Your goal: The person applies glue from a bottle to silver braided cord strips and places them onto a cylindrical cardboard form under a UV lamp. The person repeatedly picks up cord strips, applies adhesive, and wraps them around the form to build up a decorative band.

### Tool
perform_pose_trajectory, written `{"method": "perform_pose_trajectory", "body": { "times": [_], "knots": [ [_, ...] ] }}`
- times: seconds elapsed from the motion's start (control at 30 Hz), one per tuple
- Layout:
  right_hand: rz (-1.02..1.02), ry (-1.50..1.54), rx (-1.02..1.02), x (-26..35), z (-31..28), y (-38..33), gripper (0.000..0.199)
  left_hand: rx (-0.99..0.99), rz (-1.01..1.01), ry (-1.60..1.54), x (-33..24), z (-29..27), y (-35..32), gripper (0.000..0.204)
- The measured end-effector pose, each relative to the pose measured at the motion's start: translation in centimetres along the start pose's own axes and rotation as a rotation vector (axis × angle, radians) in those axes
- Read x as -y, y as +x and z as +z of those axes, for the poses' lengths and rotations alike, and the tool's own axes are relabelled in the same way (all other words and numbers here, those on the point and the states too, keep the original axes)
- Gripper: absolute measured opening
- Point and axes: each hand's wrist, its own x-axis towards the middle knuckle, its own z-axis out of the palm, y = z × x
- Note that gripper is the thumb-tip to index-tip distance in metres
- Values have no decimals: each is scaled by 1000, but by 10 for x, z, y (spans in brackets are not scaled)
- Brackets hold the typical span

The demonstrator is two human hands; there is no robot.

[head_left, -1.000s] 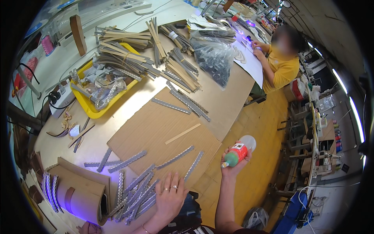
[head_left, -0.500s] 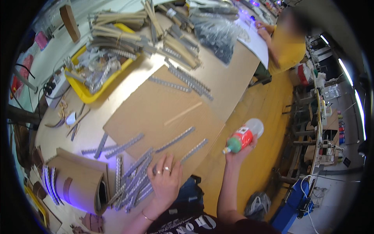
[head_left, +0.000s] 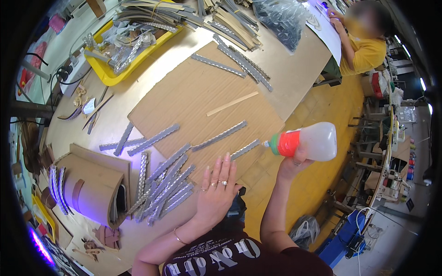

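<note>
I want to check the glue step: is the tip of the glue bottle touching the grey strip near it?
Cannot tell. In the head view the glue bottle tip sits right at the grey strip's end, with no plain gap or contact.

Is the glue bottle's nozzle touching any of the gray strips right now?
No, the glue bottle is held in the right hand with its nozzle just beside the nearest gray strip, not touching it.

wooden worktable point(head_left: 294, 69), orange floor point(head_left: 322, 184)

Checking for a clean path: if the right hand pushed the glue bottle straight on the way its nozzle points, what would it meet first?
Likely the short grey strip just left of the glue bottle nozzle in the right hand; height above it is unclear.
</note>
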Motion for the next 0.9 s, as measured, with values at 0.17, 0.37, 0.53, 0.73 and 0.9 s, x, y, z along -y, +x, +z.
{"method": "perform_pose_trajectory", "body": {
  "times": [0.17,0.37,0.53,0.73,0.9],
  "knots": [
    [17,6,201,4,2,-1,52,118,-83,-68,-13,12,-7,80],
    [8,-9,247,4,6,-7,48,107,-55,-6,-11,18,-8,83],
    [-35,-31,343,11,3,-28,42,98,-48,53,-11,19,-7,85],
    [-457,-290,603,12,-6,-42,32,68,-61,103,-14,25,-8,85],
    [-163,-96,329,-1,0,-11,37,62,-53,126,-14,26,-8,84]
  ]
}}
